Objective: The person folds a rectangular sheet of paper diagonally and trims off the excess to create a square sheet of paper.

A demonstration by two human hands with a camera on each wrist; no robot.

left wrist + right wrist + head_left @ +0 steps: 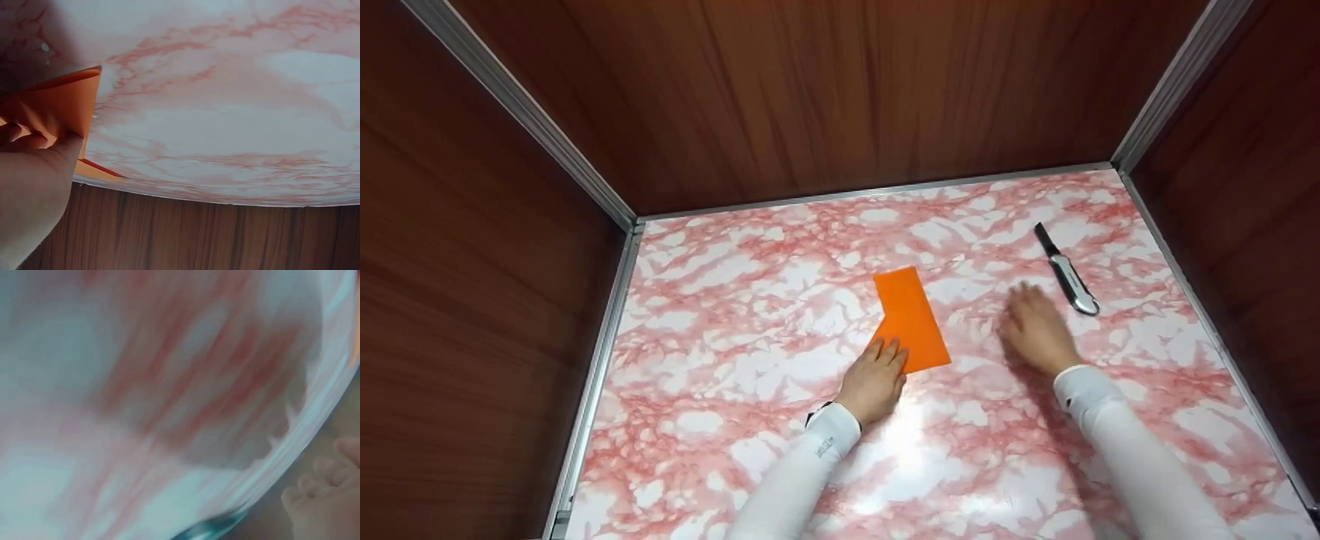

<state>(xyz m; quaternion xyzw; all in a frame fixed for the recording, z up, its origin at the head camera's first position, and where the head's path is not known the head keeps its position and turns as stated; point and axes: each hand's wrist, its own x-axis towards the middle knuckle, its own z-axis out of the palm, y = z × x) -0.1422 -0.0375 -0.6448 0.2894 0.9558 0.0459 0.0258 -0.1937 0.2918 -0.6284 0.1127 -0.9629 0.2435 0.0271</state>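
Far left of the orange paper (pixel 913 326), a dark wood-grain panel (pixel 472 300); at the sheet's near-left corner, the left hand (pixel 874 384), fingers laid out over it. The paper itself lies on red-and-white marbled tabletop (pixel 720 457), smooth, vivid, folded, its left edge notched inward (the left wrist view shows layers standing apart). Right of it, the right hand (pixel 1037 330), blurred, fingers loose and empty; farther right, a silver-and-black utility knife (pixel 1069 277), dark blade exposed.
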